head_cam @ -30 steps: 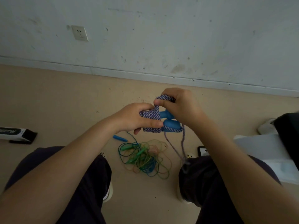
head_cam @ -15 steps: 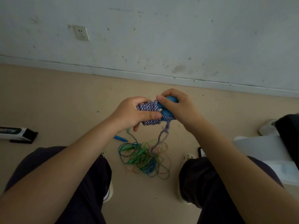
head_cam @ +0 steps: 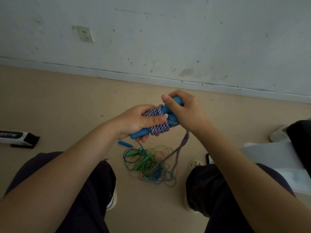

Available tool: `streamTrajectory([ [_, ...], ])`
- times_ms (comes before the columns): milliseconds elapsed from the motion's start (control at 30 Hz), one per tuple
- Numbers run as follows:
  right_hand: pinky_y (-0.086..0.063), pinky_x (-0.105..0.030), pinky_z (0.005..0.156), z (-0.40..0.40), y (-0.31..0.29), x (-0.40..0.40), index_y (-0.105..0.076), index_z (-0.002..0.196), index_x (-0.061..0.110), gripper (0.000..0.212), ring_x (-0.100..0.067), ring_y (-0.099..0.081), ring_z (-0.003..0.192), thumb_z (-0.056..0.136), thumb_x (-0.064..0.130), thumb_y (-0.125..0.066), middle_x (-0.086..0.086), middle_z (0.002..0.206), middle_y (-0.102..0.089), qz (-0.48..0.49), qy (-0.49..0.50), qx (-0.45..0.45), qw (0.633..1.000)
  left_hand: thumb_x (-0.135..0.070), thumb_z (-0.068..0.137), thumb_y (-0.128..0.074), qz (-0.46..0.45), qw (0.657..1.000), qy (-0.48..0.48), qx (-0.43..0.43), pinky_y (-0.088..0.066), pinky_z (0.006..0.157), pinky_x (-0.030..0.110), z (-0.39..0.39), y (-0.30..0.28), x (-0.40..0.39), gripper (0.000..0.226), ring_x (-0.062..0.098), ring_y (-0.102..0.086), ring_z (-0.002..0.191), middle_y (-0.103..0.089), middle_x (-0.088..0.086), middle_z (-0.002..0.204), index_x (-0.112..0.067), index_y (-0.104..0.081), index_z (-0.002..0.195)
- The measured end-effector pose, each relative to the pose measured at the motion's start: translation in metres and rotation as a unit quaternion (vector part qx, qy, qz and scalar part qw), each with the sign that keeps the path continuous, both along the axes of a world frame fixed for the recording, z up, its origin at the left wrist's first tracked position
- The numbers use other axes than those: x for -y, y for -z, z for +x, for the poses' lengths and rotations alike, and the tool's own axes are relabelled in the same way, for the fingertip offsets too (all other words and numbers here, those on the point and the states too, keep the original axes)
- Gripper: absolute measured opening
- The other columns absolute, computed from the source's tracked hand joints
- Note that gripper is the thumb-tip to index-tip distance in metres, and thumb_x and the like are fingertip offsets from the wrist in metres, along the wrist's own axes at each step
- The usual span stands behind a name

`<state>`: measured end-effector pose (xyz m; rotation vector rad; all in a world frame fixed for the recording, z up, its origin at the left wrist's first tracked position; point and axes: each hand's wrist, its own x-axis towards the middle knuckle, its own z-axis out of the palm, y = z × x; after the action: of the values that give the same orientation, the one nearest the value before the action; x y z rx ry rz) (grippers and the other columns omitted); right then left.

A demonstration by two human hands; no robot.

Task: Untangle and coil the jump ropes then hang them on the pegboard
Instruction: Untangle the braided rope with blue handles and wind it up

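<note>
A purple-and-white braided jump rope is wound in coils round its blue handles. My left hand grips the coiled bundle, thumb lying across the wraps, with a blue handle end sticking out below the palm. My right hand curls round the upper blue handles. A loose tail of the braided rope hangs from under my right hand down to the floor. A tangle of thin green, blue and orange jump ropes lies on the floor between my feet.
A loose blue handle lies on the beige floor by the tangle. A black-and-white box sits at the left. A white surface and a dark object are at the right. A wall socket is on the wall ahead.
My right hand has turned with the blue handles, one more wrap sits on the bundle, and the loose tail now hangs to the right. A handle end now shows below my left palm.
</note>
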<state>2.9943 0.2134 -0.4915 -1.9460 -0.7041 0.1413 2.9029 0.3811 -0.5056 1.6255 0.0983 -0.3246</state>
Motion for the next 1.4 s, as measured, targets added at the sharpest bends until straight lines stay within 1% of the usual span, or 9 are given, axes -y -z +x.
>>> streamTrajectory([
  [267,-0.039,-0.017,0.052,0.002,-0.001,0.005,-0.067,0.078,0.015,0.039,-0.003,-0.05,0.055,0.094,0.049,-0.058,0.002,0.064,-0.06,-0.107,-0.038,0.054,0.992,-0.056,0.073,-0.077,0.026,0.999,0.029,-0.022,-0.049,0.043,0.03,0.001,-0.002,-0.001,0.066,0.023,-0.058,0.046,-0.07,0.015,0.078,-0.009,-0.057,0.115],
  [367,-0.04,-0.019,0.053,0.003,0.0,0.005,-0.067,0.079,0.015,0.037,-0.003,-0.05,0.055,0.095,0.047,-0.058,0.004,0.064,-0.06,-0.108,-0.038,0.054,0.992,-0.053,0.08,-0.074,0.027,0.999,0.034,-0.015,-0.05,0.043,0.03,0.001,-0.001,-0.001,0.056,0.023,-0.06,0.047,-0.071,0.012,0.075,-0.024,-0.055,0.124],
  [433,-0.044,-0.021,0.057,0.002,0.001,0.005,-0.068,0.081,0.018,0.033,-0.001,-0.053,0.059,0.094,0.047,-0.059,0.006,0.069,-0.062,-0.083,-0.04,0.011,0.996,-0.054,0.081,-0.076,0.032,0.999,0.031,0.005,-0.05,0.044,0.03,0.001,-0.001,-0.003,0.056,0.024,-0.06,0.047,-0.072,0.014,0.077,-0.041,-0.052,0.13],
  [533,-0.049,-0.024,0.062,-0.001,0.005,0.004,-0.064,0.092,0.019,0.03,-0.003,-0.058,0.067,0.09,0.049,-0.064,0.006,0.079,-0.063,-0.024,-0.037,-0.082,0.996,-0.056,0.08,-0.077,0.035,0.999,0.014,0.034,-0.049,0.043,0.031,0.001,-0.001,-0.005,0.06,0.024,-0.059,0.046,-0.072,0.019,0.084,-0.046,-0.053,0.134],
  [667,-0.054,-0.052,0.078,-0.002,0.003,0.001,-0.055,0.116,0.007,0.058,-0.025,-0.063,0.087,0.079,0.049,-0.07,-0.024,0.106,-0.063,0.072,-0.056,-0.263,0.96,-0.047,0.083,-0.074,0.009,0.996,-0.043,0.075,-0.047,0.04,0.028,0.0,-0.002,-0.005,0.042,0.023,-0.057,0.044,-0.071,0.009,0.077,-0.044,-0.061,0.123],
  [800,-0.036,-0.028,0.053,-0.003,-0.002,0.001,-0.057,0.094,0.007,0.029,-0.017,-0.045,0.061,0.092,0.035,-0.063,-0.013,0.072,-0.05,0.086,-0.113,-0.249,0.958,-0.046,0.086,-0.072,0.0,0.988,-0.118,0.102,-0.046,0.041,0.028,0.0,-0.001,-0.004,0.035,0.023,-0.057,0.044,-0.07,0.005,0.074,-0.04,-0.063,0.119],
  [900,-0.032,-0.021,0.047,-0.008,-0.002,-0.002,-0.055,0.081,0.01,0.033,-0.013,-0.04,0.053,0.099,0.037,-0.054,-0.008,0.066,-0.05,0.049,-0.125,-0.234,0.963,-0.041,0.092,-0.07,-0.005,0.978,-0.173,0.113,-0.045,0.041,0.028,0.002,0.0,-0.004,0.027,0.022,-0.057,0.042,-0.069,0.007,0.07,-0.031,-0.062,0.115],
  [1100,-0.03,-0.017,0.041,-0.008,-0.005,-0.004,-0.056,0.09,0.007,0.036,-0.006,-0.035,0.043,0.101,0.04,-0.048,0.003,0.056,-0.046,-0.008,-0.116,-0.241,0.964,-0.044,0.091,-0.069,0.007,0.969,-0.209,0.128,-0.044,0.039,0.027,0.005,0.001,-0.002,0.026,0.021,-0.057,0.042,-0.069,0.004,0.069,-0.03,-0.061,0.112],
  [1400,-0.033,-0.021,0.044,-0.004,-0.014,0.012,-0.059,0.071,0.017,0.031,-0.006,-0.037,0.042,0.099,0.031,-0.057,0.011,0.046,-0.044,-0.065,-0.091,-0.133,0.985,-0.037,0.095,-0.068,0.086,0.953,-0.268,0.116,-0.044,0.04,0.028,0.01,0.003,-0.015,0.017,0.019,-0.057,0.04,-0.069,-0.003,0.065,-0.031,-0.059,0.109],
])
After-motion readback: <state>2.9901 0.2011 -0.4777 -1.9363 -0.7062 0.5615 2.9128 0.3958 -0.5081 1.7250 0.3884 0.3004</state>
